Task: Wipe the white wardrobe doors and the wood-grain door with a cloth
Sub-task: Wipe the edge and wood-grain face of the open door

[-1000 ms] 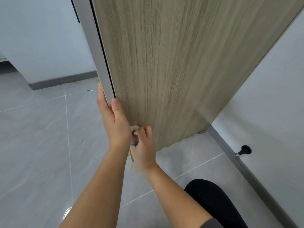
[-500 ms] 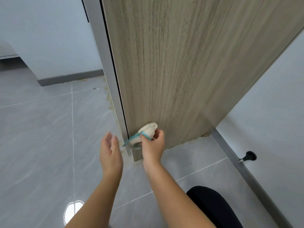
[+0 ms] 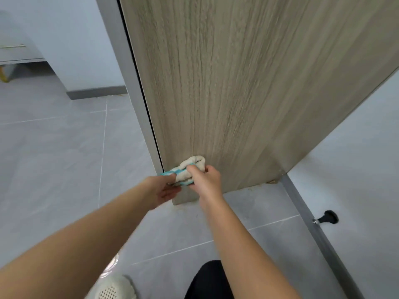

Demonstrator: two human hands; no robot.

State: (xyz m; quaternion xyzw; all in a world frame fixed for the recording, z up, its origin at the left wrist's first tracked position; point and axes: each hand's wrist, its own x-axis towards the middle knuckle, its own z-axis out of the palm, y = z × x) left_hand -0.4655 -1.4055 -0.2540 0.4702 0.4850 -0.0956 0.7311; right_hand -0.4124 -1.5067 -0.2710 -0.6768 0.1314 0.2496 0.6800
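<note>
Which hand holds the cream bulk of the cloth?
The right hand: it grips the bunched cream part of the cloth at the wood-grain door, while the left hand pinches only the blue-striped end.

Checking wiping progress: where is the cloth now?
Head view, centre: the cloth is bunched against the wood-grain door near its bottom left corner, held by the left hand and right hand.

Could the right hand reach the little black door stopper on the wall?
Probably yes. The black round door stopper sticks out of the grey skirting to the right, with only bare floor between it and the right hand. That hand grips the white-and-teal cloth, though.
</note>
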